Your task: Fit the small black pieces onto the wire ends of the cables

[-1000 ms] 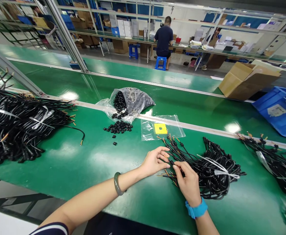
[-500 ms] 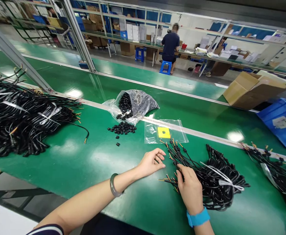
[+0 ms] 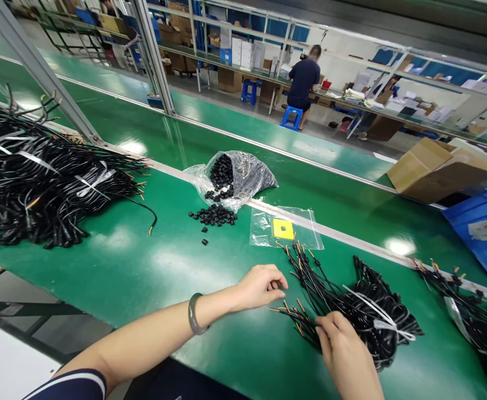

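My right hand (image 3: 345, 347) pinches a black cable (image 3: 310, 328) at the lower branch of a tied cable bundle (image 3: 382, 311), whose stripped orange and red wire ends point left. Just left of those ends, my left hand (image 3: 262, 286) hovers with loosely curled fingers and nothing visible in them. The bundle's upper branch (image 3: 305, 272) fans out beyond my hands, with small black clips (image 3: 317, 262) on some cables. A white tie (image 3: 372, 303) wraps the coiled part. Loose black clips (image 3: 216, 215) lie in a pile before an open clear plastic bag (image 3: 251, 172) of the same pieces.
A large heap of black cables (image 3: 39, 183) lies at left, another bundle (image 3: 468, 311) at right. Behind my hands is a clear bag with a yellow piece (image 3: 282, 228). A carton (image 3: 426, 166) and blue bin (image 3: 482, 230) stand back right. Another person (image 3: 304, 80) sits far behind.
My right hand has moved down and right from the upper cable branch to the lower one. My left hand has lowered slightly, its fingers curled. The camera view has tilted.
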Demonstrator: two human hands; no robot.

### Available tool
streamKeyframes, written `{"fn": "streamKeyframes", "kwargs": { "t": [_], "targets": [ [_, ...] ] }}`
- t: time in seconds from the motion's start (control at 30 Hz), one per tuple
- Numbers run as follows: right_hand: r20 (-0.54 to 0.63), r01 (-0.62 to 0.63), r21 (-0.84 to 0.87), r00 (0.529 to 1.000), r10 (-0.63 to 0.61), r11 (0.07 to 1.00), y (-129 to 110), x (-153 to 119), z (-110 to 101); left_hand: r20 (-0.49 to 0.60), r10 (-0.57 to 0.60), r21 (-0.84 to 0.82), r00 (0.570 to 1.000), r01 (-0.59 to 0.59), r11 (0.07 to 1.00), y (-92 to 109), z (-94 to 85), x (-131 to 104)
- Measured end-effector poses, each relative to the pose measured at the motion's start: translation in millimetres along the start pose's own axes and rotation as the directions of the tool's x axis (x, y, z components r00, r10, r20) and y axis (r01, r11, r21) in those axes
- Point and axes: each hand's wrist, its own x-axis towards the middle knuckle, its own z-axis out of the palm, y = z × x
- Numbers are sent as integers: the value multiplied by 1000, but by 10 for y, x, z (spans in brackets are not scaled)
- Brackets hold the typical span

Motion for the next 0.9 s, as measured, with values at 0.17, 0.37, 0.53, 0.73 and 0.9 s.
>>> {"fn": "streamKeyframes", "kwargs": {
  "t": [0.17,0.37,0.53,0.73,0.9],
  "targets": [
    [28,80,-152,997,-77,985,-11,-144,-9,187,267,222,945,-306,926,21,71,-66],
    [150,77,-94,987,-63,993,26,-244,-3,304,286,236,909,-362,902,17,85,-85],
    [58,-97,188,994,88,977,-68,-162,-96,304,261,247,916,-341,907,43,70,-81],
    [-193,-131,245,964,181,961,-143,-53,-245,98,198,229,975,-216,949,41,35,-86],
    [-149,-76,202,983,108,976,-156,-79,-254,14,120,142,993,-121,982,-13,-12,-67]
  ]
}}
